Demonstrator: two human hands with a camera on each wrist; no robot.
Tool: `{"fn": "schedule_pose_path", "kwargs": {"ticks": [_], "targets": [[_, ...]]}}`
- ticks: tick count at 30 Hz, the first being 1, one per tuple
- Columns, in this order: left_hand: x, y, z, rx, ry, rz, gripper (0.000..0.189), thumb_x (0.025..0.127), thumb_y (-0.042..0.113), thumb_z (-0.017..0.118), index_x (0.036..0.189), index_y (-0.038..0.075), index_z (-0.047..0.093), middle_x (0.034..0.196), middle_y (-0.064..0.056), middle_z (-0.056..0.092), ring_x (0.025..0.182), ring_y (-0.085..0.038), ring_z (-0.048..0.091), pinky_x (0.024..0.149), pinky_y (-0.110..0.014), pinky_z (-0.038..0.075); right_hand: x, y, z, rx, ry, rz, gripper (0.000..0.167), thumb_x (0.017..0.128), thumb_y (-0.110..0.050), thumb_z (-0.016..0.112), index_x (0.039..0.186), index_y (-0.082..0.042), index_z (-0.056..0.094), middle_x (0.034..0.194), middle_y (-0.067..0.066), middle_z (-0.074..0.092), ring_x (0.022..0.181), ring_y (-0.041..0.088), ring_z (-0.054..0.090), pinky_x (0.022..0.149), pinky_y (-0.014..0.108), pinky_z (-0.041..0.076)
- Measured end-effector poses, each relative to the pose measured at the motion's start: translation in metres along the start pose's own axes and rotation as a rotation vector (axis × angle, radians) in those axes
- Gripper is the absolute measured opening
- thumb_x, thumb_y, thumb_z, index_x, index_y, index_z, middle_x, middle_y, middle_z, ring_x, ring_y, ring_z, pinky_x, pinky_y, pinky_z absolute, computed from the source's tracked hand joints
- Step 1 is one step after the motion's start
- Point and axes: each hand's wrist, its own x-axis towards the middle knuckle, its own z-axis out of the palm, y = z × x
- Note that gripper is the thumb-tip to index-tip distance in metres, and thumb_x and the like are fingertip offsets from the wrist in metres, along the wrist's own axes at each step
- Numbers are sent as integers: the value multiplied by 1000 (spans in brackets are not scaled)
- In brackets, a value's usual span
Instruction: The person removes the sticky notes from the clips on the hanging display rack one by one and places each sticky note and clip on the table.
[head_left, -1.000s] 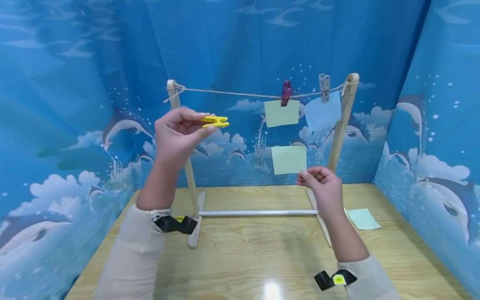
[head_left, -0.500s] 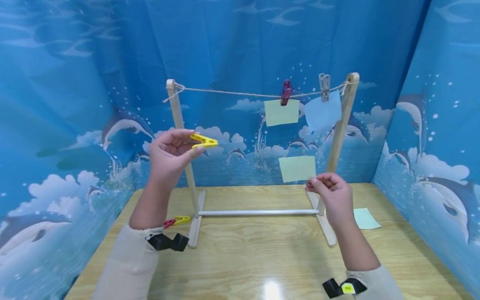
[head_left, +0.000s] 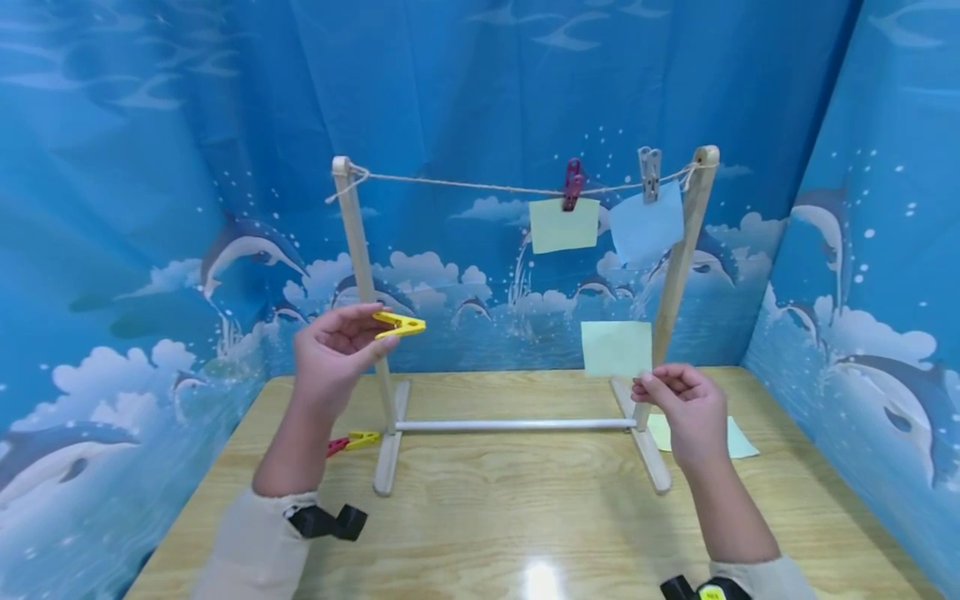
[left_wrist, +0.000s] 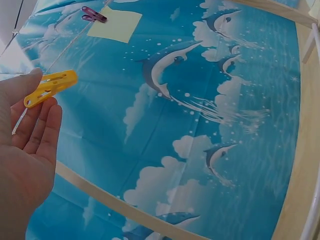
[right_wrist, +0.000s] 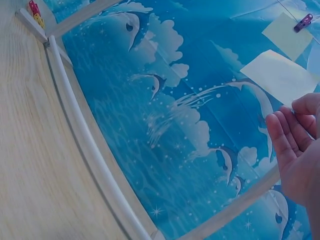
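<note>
Left hand [head_left: 330, 352] pinched a yellow clothespin [head_left: 407, 326] by its handles, likely for leverage, the right hand [head_left: 693, 417] a green note [head_left: 617, 347] by one corner, leaving its top free.

Room to pass lies just under the left half of the string [head_left: 452, 183], while below its right half the hung green note [head_left: 564, 230], blue note [head_left: 647, 225] and, lower, the held note [head_left: 617, 348] stand in the way.
</note>
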Motion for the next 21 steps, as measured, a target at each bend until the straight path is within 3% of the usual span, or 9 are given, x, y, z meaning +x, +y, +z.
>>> {"fn": "schedule_pose_path", "kwargs": {"ticks": [12,21], "targets": [[-18,-17,-9,-32,21,-59,35,83,-4,74,116,-10,62,108,-11,69,98,-21,67,86,-29,55,-5,8,-22,-24,41,23,10,89,0,69,90,7,62,78,5,70,70,14,70,68,27,59],[-32,-21,-17,-1,102,-148,37,84,-1,74,117,-11,61,113,-22,65,100,-23,67,87,-29,54,-7,12,-35,-24,61,12,11,87,2,70,90,9,62,78,6,70,70,14,70,69,28,59]]}}
